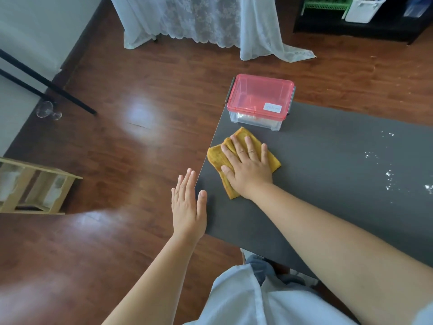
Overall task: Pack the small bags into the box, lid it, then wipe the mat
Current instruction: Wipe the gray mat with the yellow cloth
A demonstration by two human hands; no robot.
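Note:
A dark grey mat [316, 184] covers the table. At its far left corner stands a clear plastic box [257, 120] with its pink lid [260, 95] on; pale bags show faintly through the wall. My right hand [248, 167] lies flat, fingers spread, pressing a folded yellow cloth [274, 158] onto the mat near the left edge, just in front of the box. My left hand [187, 205] is flat and open at the mat's left edge, thumb over the mat, fingers beyond it, holding nothing. White crumbs [389, 177] speckle the mat at the right.
Wooden floor [140, 102] lies left of and beyond the table. A small wooden rack [35, 186] stands at the left, a glass [48, 110] lies near a black frame leg, lace curtains [199, 19] hang at the back, and a dark shelf [351, 24] holds bins.

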